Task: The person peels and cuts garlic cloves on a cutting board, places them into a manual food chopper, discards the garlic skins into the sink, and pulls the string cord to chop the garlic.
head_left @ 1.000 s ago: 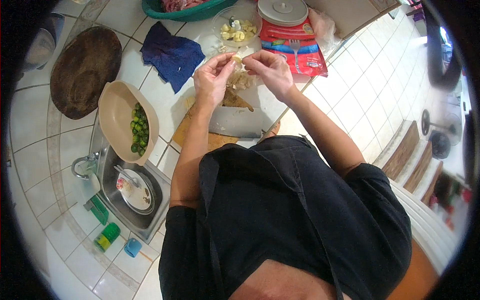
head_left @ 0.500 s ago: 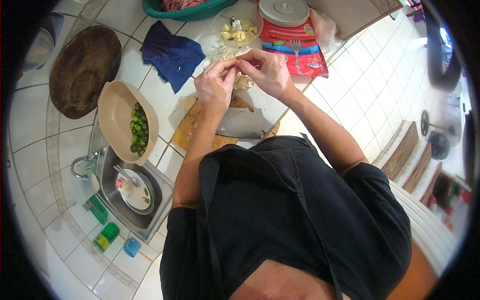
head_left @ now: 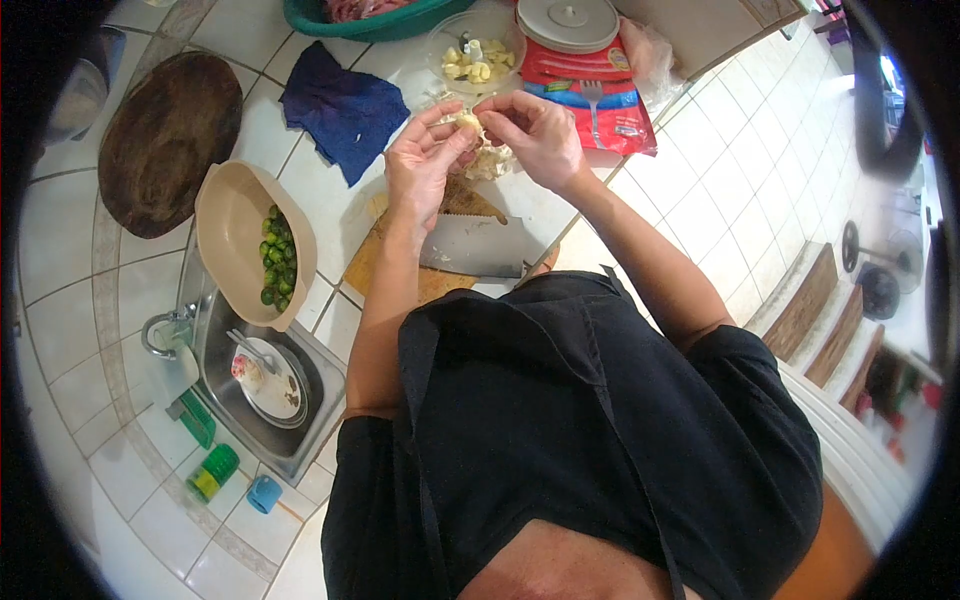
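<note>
Lying in the clear bowl: pale cloves.

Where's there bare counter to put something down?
The tiled counter is bare between the blue cloth, dark wooden board and beige dish; a narrow strip shows between that dish and the cutting board. Crowded around the left hand and right hand: clear bowl, red packet, peelings, wide blade.

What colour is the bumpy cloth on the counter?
The cloth is dark blue, seen best in the head view.
</note>
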The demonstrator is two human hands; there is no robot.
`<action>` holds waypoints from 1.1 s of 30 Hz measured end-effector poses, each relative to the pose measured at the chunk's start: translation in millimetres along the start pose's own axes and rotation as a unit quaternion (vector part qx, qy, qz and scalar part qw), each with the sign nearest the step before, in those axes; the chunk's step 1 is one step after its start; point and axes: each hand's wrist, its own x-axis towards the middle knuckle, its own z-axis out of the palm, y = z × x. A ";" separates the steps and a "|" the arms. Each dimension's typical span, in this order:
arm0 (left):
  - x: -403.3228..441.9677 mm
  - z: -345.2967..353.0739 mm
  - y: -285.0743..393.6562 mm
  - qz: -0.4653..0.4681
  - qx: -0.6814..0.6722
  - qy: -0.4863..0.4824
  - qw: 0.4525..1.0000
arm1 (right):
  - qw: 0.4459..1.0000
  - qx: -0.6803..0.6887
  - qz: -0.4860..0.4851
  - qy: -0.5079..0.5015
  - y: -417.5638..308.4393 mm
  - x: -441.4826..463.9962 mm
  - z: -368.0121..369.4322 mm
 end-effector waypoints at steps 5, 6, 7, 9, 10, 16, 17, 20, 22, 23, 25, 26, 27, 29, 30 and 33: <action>0.9 -5.0 -5.8 -0.039 -0.073 0.008 0.997 | 0.979 -0.129 -0.157 0.028 -4.8 -2.2 2.3; 1.2 -6.4 -6.4 -0.039 -0.073 0.008 0.997 | 0.987 -0.092 -0.129 0.029 -1.8 -2.3 3.6; 1.7 -9.1 -6.6 -0.049 -0.109 -0.002 0.993 | 0.993 -0.054 -0.101 0.030 1.5 -2.3 5.1; 2.4 -11.1 -6.9 -0.059 -0.144 -0.012 0.988 | 0.996 0.054 -0.062 0.023 8.5 -0.8 8.4; 2.8 -11.5 -7.0 -0.069 -0.164 -0.016 0.984 | 0.987 0.161 -0.021 0.015 10.3 -0.2 9.6; 4.6 -10.7 -6.8 -0.080 -0.175 -0.018 0.981 | 0.988 0.143 0.050 0.040 11.6 -7.2 8.8; 4.3 -9.8 -5.6 -0.073 -0.166 -0.014 0.983 | 0.988 0.143 0.050 0.040 11.3 -8.0 8.6; 1.9 -9.3 -3.9 -0.047 -0.138 -0.026 0.989 | 0.999 0.044 -0.002 0.020 9.4 -9.0 7.6; 1.4 -7.2 -3.9 -0.035 -0.128 -0.026 0.991 | 1.000 0.009 -0.022 -0.013 8.9 -8.3 7.6; 1.1 -5.9 -3.8 -0.024 -0.118 -0.025 0.992 | 1.000 0.009 -0.022 -0.012 9.5 -7.7 6.1; -0.8 -3.2 -1.2 -0.022 -0.094 -0.022 0.995 | 0.997 -0.072 -0.033 -0.026 11.1 -6.6 2.9; -1.8 -1.6 0.2 -0.021 -0.071 -0.021 0.997 | 0.997 -0.072 -0.033 -0.026 10.9 -6.3 3.7; -2.8 0.2 1.3 -0.021 -0.071 -0.021 0.997 | 0.992 -0.105 -0.070 -0.016 10.5 -5.9 5.2; -3.9 2.9 2.9 -0.010 -0.023 -0.014 1.000 | 0.984 -0.139 -0.107 -0.006 10.0 -4.6 7.6; -3.6 2.5 1.7 -0.010 -0.023 -0.014 1.000 | 0.980 -0.150 -0.128 -0.002 9.8 -3.8 8.9; -3.8 -0.6 -0.1 -0.001 -0.033 -0.019 0.999 | 0.980 -0.153 -0.124 -0.007 5.5 -3.5 8.8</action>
